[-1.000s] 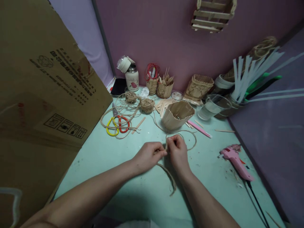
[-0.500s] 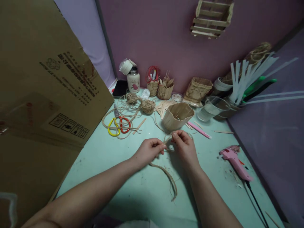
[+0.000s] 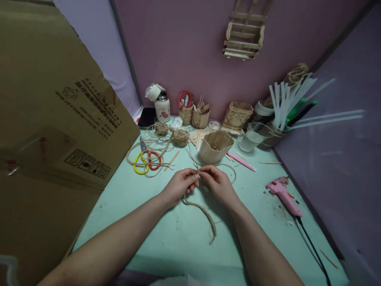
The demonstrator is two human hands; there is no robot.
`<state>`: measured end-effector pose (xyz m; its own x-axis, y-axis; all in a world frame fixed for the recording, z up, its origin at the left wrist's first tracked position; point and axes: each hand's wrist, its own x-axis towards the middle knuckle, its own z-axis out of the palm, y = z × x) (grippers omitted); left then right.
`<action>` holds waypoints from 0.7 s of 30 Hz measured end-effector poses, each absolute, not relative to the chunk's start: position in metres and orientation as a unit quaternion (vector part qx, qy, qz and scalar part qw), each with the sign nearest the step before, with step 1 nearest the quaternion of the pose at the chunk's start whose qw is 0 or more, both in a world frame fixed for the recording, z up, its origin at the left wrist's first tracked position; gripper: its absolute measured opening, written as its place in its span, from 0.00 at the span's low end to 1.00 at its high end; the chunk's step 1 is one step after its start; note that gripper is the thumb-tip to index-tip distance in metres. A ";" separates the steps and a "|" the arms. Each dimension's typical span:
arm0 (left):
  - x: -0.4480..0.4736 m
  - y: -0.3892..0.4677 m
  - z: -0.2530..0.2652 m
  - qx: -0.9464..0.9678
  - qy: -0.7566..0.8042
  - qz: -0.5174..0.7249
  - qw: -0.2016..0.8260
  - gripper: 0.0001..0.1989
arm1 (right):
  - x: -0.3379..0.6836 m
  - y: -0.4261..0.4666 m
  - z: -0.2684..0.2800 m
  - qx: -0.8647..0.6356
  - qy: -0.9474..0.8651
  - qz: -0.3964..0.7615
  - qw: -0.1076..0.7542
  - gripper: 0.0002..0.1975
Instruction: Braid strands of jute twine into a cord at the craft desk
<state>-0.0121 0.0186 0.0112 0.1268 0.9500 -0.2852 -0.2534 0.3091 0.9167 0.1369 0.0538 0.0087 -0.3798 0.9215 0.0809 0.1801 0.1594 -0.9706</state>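
Note:
Both hands meet over the middle of the table, fingertips almost touching. My left hand [image 3: 182, 185] pinches jute twine [image 3: 205, 214], whose thicker, frayed length curves from beneath it toward me. With thumb and forefinger, my right hand [image 3: 218, 180] pinches the twine at the same spot. A thinner strand loops out to the right behind the right hand, and another runs back toward a ball of twine [image 3: 180, 137]. Just beyond the fingers stands a cup-like holder of wooden craft sticks [image 3: 214, 149]. The exact crossing of the strands is hidden by my fingertips.
Scissors [image 3: 147, 162] lie among loose twine at left, beside a large cardboard box [image 3: 59, 131]. At right are a pink glue gun [image 3: 284, 195] with its cord, a pink pen [image 3: 242, 162] and a clear plastic cup [image 3: 253, 139]. A bottle [image 3: 162, 108] stands at the back.
My right hand has moved left and down to meet the left hand, drawing in the twine it pinches. The view has shifted slightly.

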 end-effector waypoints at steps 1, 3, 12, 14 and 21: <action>-0.013 0.020 0.010 0.379 0.470 0.461 0.651 0.16 | 0.137 0.053 0.010 -0.416 -0.675 0.484 0.370 0.09; -0.014 0.022 0.007 0.402 0.464 0.475 0.630 0.14 | 0.137 0.052 0.012 -0.421 -0.702 0.442 0.367 0.08; -0.017 0.028 0.005 0.448 0.487 0.508 0.552 0.14 | 0.135 0.051 0.011 -0.408 -0.781 0.282 0.379 0.08; -0.018 0.028 0.005 0.467 0.477 0.516 0.538 0.14 | 0.134 0.052 0.008 -0.409 -0.777 0.286 0.384 0.08; -0.020 0.031 0.002 0.461 0.474 0.516 0.545 0.18 | 0.135 0.058 0.002 -0.407 -0.769 0.308 0.385 0.08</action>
